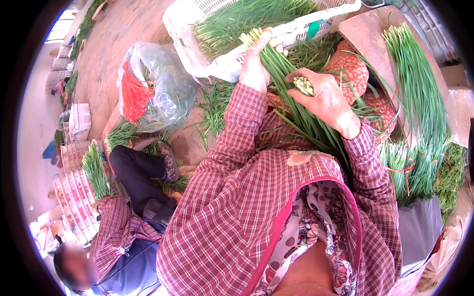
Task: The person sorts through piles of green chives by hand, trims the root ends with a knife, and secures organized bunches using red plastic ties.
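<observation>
My left hand (255, 65) is closed around a bunch of long green chives (284, 74), just below their pale cut ends, in front of the white crate. The leaves trail down to the right across my lap. My right hand (330, 98) is closed on a smaller clump of chives (303, 86), its whitish ends showing between thumb and fingers. This clump lies against the larger bunch, and where its leaves run is partly hidden by the hand.
A white plastic crate (222, 70) holds more chives. Left of it stand a clear plastic bag (173, 93) and red ties (134, 96). On the right, loose chives (412, 74) lie on a board (358, 29), above tied bundles (400, 160). Another person (123, 232) sits at left.
</observation>
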